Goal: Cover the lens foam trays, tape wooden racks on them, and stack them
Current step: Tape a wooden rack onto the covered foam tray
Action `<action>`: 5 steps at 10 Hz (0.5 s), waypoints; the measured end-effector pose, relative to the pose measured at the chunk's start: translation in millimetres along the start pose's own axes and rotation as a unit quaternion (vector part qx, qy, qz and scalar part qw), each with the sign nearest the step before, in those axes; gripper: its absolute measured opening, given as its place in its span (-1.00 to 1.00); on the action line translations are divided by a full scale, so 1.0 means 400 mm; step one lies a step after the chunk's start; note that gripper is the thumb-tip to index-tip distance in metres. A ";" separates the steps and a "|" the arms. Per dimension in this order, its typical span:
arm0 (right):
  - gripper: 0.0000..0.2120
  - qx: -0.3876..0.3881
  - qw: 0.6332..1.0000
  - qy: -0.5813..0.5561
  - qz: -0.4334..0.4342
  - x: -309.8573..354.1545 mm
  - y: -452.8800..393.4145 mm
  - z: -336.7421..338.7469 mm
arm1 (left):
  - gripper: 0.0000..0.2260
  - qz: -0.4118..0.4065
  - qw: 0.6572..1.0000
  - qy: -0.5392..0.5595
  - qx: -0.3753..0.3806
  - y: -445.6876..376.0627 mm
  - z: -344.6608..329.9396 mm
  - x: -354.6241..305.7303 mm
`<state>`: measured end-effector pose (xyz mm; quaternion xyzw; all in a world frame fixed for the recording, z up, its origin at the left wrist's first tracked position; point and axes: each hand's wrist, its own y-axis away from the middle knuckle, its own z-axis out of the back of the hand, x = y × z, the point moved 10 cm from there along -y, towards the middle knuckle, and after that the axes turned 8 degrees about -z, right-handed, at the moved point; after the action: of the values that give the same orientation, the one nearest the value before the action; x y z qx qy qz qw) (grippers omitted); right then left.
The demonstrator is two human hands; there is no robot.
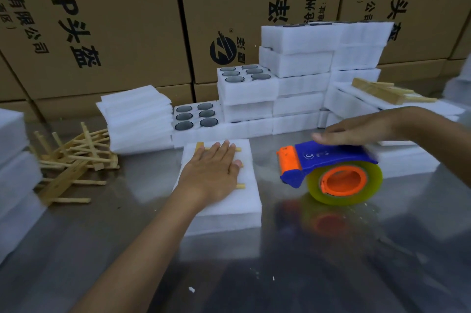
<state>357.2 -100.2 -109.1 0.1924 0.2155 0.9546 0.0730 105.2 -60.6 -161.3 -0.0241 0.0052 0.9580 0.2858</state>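
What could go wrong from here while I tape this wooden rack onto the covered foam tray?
1. The left hand lies flat over the wooden rack on the covered tray, so tape may catch the fingers unless it shifts.
2. The right hand looks only laid on the tape dispenser, and it is blurred; a loose grip could let it slip.
3. The stacked trays behind sit unevenly and could topple if bumped.
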 end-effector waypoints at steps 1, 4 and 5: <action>-0.19 -0.030 0.999 0.005 -0.032 0.002 -0.011 0.003 | -0.49 0.003 1.000 0.002 0.000 -0.001 0.000 0.001; -0.53 -0.033 0.999 -0.004 -0.042 -0.023 -0.006 0.034 | -0.49 0.000 1.000 -0.007 0.003 -0.003 -0.003 0.001; -0.58 -0.064 0.990 0.050 -0.111 -0.019 -0.026 0.040 | -0.49 -0.002 1.000 -0.014 0.000 -0.007 -0.005 0.002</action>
<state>371.3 -86.5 -103.0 0.1140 0.1773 0.9609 0.1796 105.9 -57.9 -163.2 -0.0111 0.0008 0.9577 0.2874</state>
